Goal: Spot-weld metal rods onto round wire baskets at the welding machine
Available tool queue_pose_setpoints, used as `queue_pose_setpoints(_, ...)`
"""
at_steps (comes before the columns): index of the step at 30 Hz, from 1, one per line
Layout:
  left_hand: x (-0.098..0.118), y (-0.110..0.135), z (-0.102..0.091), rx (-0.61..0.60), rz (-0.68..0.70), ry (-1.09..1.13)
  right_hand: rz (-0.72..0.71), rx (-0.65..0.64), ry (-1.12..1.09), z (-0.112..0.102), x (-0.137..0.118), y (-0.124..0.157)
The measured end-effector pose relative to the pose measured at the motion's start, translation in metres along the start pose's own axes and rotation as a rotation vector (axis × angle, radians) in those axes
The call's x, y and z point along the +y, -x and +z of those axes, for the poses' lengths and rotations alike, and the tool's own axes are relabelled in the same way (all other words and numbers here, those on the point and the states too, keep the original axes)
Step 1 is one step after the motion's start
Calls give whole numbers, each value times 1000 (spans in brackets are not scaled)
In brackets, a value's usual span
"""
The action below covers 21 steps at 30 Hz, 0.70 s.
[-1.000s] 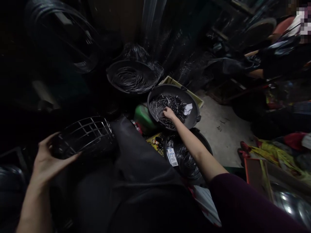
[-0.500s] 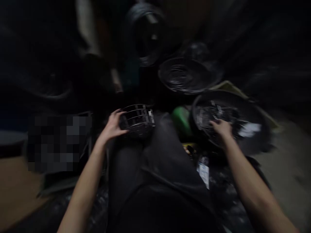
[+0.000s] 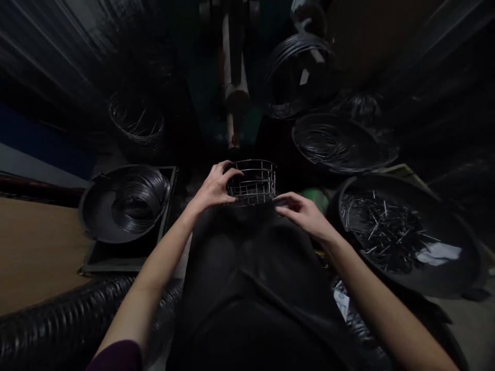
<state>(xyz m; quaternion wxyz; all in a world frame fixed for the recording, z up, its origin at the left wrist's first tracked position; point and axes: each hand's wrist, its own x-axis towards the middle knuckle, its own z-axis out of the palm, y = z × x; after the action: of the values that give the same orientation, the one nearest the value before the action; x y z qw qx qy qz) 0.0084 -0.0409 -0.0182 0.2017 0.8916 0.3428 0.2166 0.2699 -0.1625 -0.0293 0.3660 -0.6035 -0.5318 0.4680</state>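
A small wire basket (image 3: 257, 178) of thin metal rods is held above my lap, in front of a machine. My left hand (image 3: 213, 189) grips its left side, with the thumb low and the fingers over the upper wires. My right hand (image 3: 303, 212) is at the basket's lower right corner, thumb and fingers drawn together in a pinch. What lies between those fingertips is too dark to make out. To the right, a wide dark pan (image 3: 456, 226) holds a heap of short metal wire pieces (image 3: 386, 232) and a white scrap.
A coil of wire (image 3: 141, 201) lies in a round dark pan on the left. Further wire coils (image 3: 325, 141) sit in another pan behind. A machine with a pale vertical rod (image 3: 233, 56) stands ahead. A green object (image 3: 315, 198) shows beside the right pan.
My right hand has left the pan of wire pieces and come over to the basket. My view has turned right-to-left, so the surroundings appear shifted; my left hand still grips the basket.
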Motion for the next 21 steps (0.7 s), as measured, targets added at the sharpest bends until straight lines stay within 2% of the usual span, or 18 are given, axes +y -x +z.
queue_pose_setpoints(2, 3, -1, -1, -14, 11, -33, -58, -158, 85, 5, -30, -22)
queue_pose_setpoints(3, 4, -1, -3, -21, 16, -44, -95, -167, 161, 9, -42, -32)
queue_pose_setpoints(7, 2, 6, -13, -25, 18, -53, -336, -25, 712, 32, -64, -52)
queue_pose_setpoints(9, -2, 10, -19, -5, -1, -38, -465, -42, 964, 40, -65, -50)
queue_pose_setpoints(11, -6, 12, -25, 17, -28, -15, -550, -79, 1119, 44, -66, -48)
queue_pose_setpoints(14, -11, 9, -30, 37, -54, 24, -637, -60, 1217, 43, -70, -51)
queue_pose_setpoints(21, -18, -5, -36, 66, -42, 47, -766, 8, 1267, 35, -79, -73)
